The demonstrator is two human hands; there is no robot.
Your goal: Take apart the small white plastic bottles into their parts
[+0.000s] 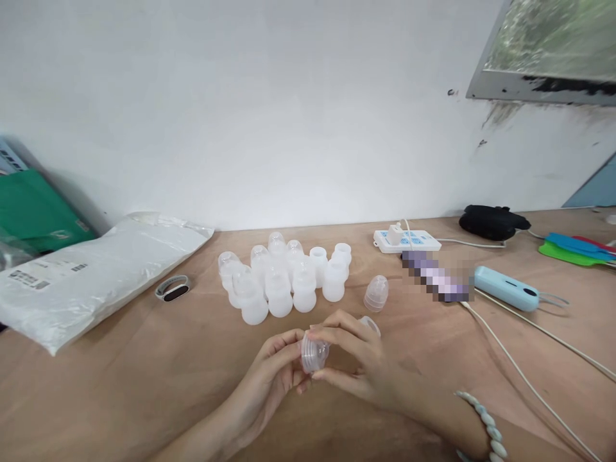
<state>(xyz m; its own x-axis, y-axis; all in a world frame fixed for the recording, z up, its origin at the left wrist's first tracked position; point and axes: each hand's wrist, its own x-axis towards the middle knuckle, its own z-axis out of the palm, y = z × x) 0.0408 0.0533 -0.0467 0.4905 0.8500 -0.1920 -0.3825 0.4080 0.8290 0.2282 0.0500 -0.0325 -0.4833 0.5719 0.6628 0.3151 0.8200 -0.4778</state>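
Note:
Both hands meet around a clear bottle cap (315, 354) with a ribbed ring, held tilted above the table. My left hand (276, 369) pinches its ring side. The fingers and thumb of my right hand (353, 359) close around its other side. Behind my right hand part of another translucent piece (371, 326) shows; the rest is hidden. A similar clear cap (376, 294) stands apart just beyond. Ahead is a cluster of small milky baby bottles; several, like this bottle (253, 305), wear clear domed caps, while another bottle (333, 282) at the right has an open top.
To the left lie a white plastic parcel (106, 269) and a grey fitness band (173, 289). On the right are a power strip (409, 241), a pixelated purple object (436, 276), a light-blue device (505, 289), cables and a black case (493, 222). A white wall (289, 115) stands behind.

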